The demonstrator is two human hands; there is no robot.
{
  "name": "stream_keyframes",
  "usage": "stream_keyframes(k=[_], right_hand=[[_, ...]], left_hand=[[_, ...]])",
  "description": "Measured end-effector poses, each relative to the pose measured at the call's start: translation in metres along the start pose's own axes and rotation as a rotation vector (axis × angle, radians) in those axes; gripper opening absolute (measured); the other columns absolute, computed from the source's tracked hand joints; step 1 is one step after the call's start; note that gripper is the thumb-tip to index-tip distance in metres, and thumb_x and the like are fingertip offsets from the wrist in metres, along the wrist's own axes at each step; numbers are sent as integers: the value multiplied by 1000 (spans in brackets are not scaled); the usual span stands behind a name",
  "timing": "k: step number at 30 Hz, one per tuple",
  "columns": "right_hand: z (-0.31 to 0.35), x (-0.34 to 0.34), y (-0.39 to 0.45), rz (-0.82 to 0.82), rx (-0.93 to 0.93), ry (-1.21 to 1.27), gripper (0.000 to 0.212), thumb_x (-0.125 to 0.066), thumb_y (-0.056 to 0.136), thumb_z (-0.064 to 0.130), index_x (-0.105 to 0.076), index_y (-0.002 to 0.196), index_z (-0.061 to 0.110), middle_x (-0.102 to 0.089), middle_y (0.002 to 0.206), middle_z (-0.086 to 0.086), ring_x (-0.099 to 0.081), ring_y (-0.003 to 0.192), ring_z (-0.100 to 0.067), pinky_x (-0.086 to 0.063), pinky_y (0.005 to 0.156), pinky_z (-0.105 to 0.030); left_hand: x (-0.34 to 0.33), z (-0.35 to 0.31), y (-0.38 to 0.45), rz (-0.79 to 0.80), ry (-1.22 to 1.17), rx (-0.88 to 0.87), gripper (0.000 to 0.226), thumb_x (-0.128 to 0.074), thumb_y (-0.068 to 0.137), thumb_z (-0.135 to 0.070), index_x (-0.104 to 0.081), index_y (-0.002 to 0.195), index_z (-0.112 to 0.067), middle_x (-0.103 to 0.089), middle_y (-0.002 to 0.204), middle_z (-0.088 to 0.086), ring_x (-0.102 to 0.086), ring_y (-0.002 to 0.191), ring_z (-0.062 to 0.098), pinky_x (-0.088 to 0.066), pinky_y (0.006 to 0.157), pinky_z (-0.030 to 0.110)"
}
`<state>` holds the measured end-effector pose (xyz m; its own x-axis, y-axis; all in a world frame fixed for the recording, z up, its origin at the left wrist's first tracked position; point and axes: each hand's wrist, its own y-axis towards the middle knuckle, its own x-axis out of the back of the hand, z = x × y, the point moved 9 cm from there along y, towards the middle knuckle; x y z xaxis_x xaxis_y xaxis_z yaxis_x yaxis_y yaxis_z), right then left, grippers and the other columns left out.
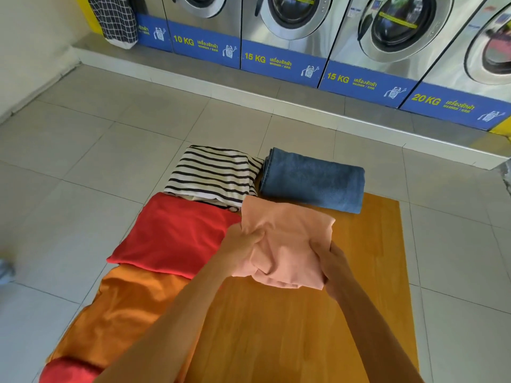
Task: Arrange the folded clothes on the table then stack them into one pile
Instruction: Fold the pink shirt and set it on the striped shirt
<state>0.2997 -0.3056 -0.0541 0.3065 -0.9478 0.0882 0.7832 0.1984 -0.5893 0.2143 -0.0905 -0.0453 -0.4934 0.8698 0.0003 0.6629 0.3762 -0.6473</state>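
Currently arranging: left hand (243,241) and right hand (330,265) are pinching peach garment (284,239) over table (373,258); next, lowering onto bare right edge.

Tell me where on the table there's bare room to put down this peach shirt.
Bare wood runs along the table's right side, below the folded jeans and right of both hands, and down the near middle. The left edge is crowded: striped top, red piece, orange piece.

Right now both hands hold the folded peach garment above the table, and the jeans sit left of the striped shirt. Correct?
Not quite. In the head view, the jeans sit right of the striped shirt, not left. The left hand and right hand do hold the peach garment above the table.
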Motion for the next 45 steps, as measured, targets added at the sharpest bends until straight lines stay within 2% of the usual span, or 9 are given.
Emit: stream_keyframes(k=[3,7,17,21,30,35,40,42,45], right_hand=[[41,-32,-18,86,113,101,45,-63,97,33,-53,140,24,-69,126,2,-65,115,-23,-54,100,-48],[92,-91,-13,237,217,124,45,-64,98,27,-51,141,31,-68,130,6,-65,119,-19,-53,102,-45],[165,-209,85,224,269,48,39,-64,96,27,-56,133,25,-66,127,3,-64,118,-22,-51,105,-45],[126,-223,126,127,131,-42,40,-56,96,23,-54,135,14,-65,111,1,-63,108,-25,-53,100,-48],[68,-209,153,42,39,-125,51,-61,91,37,-52,138,21,-64,125,-1,-63,113,-27,-54,98,-53],[73,-200,144,-19,72,-108,37,-58,97,29,-57,131,14,-67,118,-2,-66,105,-26,-57,95,-47],[85,-187,122,-45,176,-165,14,-51,101,21,-61,91,20,-55,76,6,-53,66,-13,-45,58,-26],[83,-180,107,-48,204,-162,8,-54,99,21,-62,98,24,-64,85,10,-63,72,-11,-53,62,-26],[60,-163,76,-87,195,-189,25,-58,97,25,-59,121,23,-70,110,4,-72,93,-13,-63,80,-39]], left_hand=[[42,-42,-6,0,53,-106,33,-74,82,-32,-67,104,-8,-75,95,6,-72,87,23,-58,75,35],[106,-94,-4,-55,1,-203,34,-74,81,-31,-68,102,-5,-75,97,8,-72,91,25,-59,77,38],[205,-178,63,-283,18,-362,34,-71,83,-43,-68,91,-11,-72,102,10,-69,93,26,-56,84,40],[212,-155,113,-363,240,-258,42,-57,91,-47,-60,109,-9,-64,100,7,-60,86,25,-48,69,34],[226,-109,143,-427,247,-205,48,-59,88,-49,-68,94,-2,-72,91,17,-66,81,28,-55,81,45],[243,-98,129,-453,235,-208,48,-53,79,-57,-68,76,-11,-61,75,10,-56,72,21,-46,66,36],[265,-61,83,-527,405,-163,23,-47,82,-43,-50,69,-24,-48,67,4,-46,66,22,-36,62,34],[272,-33,70,-490,555,-94,44,-45,87,-55,-65,89,-16,-67,86,9,-63,82,31,-48,74,40],[272,2,52,-428,680,48,64,-42,91,-64,-59,127,-14,-63,124,9,-59,113,32,-45,95,46]])
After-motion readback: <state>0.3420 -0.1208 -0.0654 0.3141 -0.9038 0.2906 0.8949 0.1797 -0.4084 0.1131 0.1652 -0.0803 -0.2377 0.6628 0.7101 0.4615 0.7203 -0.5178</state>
